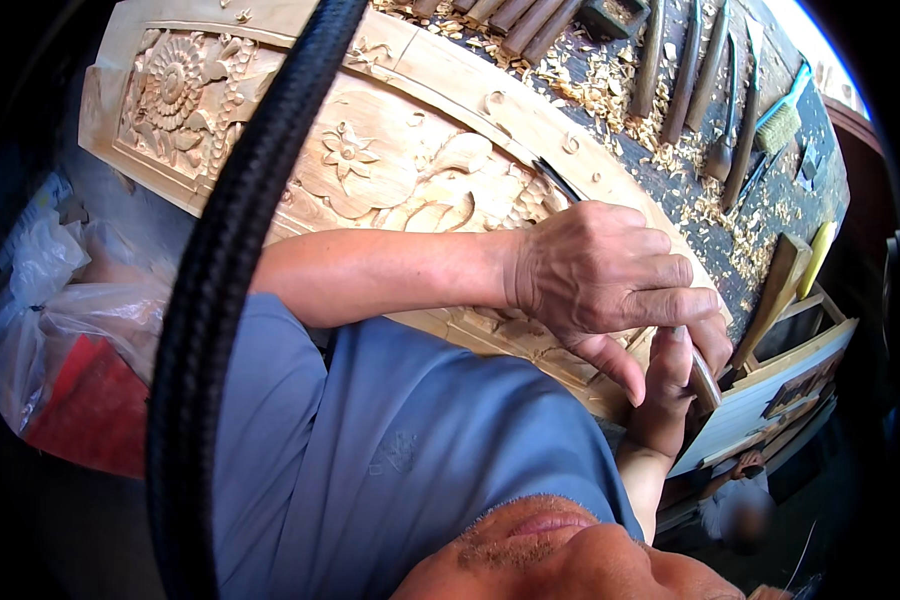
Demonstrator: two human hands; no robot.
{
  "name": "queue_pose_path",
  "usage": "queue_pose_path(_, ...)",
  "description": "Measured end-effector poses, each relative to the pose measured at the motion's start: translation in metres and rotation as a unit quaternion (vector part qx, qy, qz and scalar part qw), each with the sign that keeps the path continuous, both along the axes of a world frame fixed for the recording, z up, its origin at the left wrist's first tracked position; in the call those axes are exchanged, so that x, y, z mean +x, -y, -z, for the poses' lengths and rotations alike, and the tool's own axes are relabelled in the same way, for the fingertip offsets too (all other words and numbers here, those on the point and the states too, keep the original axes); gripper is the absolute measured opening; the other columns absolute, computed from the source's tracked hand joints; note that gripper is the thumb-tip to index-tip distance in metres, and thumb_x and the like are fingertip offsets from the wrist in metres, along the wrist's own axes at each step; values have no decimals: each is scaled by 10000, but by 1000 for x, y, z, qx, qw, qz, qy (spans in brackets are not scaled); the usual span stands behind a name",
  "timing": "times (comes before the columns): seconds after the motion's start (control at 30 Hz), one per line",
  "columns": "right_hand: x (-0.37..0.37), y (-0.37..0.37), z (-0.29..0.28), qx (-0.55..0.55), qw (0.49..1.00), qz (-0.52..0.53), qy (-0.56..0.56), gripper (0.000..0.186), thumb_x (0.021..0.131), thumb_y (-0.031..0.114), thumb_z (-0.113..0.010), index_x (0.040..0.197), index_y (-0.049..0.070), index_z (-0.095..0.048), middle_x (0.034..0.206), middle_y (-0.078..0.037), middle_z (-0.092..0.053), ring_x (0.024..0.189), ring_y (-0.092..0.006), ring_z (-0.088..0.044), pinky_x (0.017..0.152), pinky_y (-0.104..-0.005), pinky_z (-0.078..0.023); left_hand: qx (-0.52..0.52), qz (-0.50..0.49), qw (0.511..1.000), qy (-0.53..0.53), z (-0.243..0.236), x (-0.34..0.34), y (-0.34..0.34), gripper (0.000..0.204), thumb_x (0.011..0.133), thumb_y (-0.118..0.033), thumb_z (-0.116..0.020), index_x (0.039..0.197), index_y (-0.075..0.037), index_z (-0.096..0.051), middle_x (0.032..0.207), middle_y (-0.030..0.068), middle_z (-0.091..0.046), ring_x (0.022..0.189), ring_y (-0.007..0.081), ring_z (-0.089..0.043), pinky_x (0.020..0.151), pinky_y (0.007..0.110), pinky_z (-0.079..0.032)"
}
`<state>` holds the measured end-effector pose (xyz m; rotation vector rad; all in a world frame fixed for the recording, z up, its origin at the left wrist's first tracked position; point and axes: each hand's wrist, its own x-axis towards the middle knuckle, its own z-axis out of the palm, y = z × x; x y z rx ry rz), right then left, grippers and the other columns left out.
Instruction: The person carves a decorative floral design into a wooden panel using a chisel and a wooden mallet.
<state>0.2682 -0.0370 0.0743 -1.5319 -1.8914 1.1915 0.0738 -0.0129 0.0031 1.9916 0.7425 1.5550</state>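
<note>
Head view: right hand (667, 380) grips a wooden handle (707, 388); left hand (605, 262), grip hidden, covers part of a dark blade (558, 180) over the carved panel (375, 165).

Carved panel (410, 170): pale bare wood, matt; smooth border, rough-cut relief
Gripped handle (706, 385): brown, wood-looking, smooth, glossy
Shavings (615, 90): thin curled wood, matt
Tool handles (683, 85): dark wood, smooth, faint sheen
Brush (778, 128): turquoise plastic, coarse bristles
Shirt (430, 420): matt cloth
Bag (35, 270): clear plastic, crinkled, glossy

shirt (450, 410): blue-grey | sleeve (275, 355): short | chest mark (394, 454): faint, tonal | forearm (390, 272): bare
</note>
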Motion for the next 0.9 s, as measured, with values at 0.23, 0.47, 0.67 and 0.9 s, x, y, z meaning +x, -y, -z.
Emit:
queue_pose_path(0.23,-27,3,28,91,996,24,-11,267,837,231,-643,770,-20,-703,661,-151,-638,606,-279,-607,624,-399,-462,-37,-12,998,-54,-8,-16,2,816,748,-803,-652,1114,-73,-670,884,29,-669,701,202,-664,563,325,-470)
queue_pose_path(0.47,-32,0,21,130,990,62,3,254,829,228,-654,768,-12,-710,650,-145,-645,582,-284,-613,624,-398,-477,-23,-78,997,16,-1,-10,2,781,777,-787,-643,1105,-79,-674,875,26,-671,700,211,-664,583,342,-483)
queue_pose_path(0.67,-9,4,-21,21,998,-28,45,354,907,269,-567,950,-47,-719,903,-147,-672,840,-253,-629,807,-387,-479,23,26,999,39,-2,-4,1,865,843,-775,-580,1327,-60,-623,974,39,-668,733,200,-655,578,325,-473)
queue_pose_path(0.9,-6,6,6,28,999,3,29,368,924,294,-560,956,-42,-708,907,-132,-663,831,-230,-623,773,-375,-472,10,7,1000,24,-1,-2,2,869,793,-798,-618,1260,-66,-652,938,29,-666,697,194,-648,550,319,-457)
